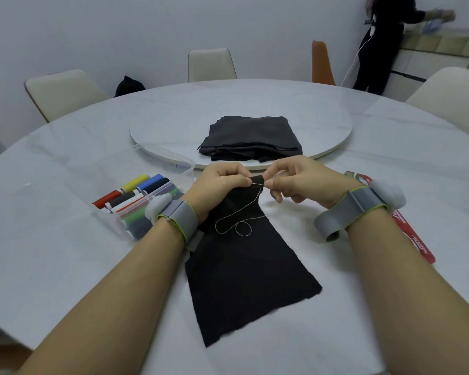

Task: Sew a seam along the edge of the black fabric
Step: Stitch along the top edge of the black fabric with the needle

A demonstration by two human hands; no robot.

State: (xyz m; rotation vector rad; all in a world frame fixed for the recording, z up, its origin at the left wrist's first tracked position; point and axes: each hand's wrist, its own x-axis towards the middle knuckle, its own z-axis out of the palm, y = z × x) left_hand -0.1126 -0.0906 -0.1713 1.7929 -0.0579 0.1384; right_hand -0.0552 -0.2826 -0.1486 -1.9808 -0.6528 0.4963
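Forearms with grey wristbands reach over the fabric (pixel 244 280), which lies flat on the white table (pixel 52 253) between them, its far edge lifted. Pale thread (pixel 236 226) loops across its upper part. Left hand (pixel 222 182) pinches that raised edge with curled fingers; right hand (pixel 295 180), just beside it, pinches a thin needle (pixel 257 181) at the edge. A clear box (pixel 136 201) of coloured spools sits left, a red packet (pixel 414 239) right. Beyond, folded dark cloth (pixel 251 139) rests on a turntable (pixel 336 131); chairs (pixel 63 93) and a person (pixel 382 36) stand farther back.
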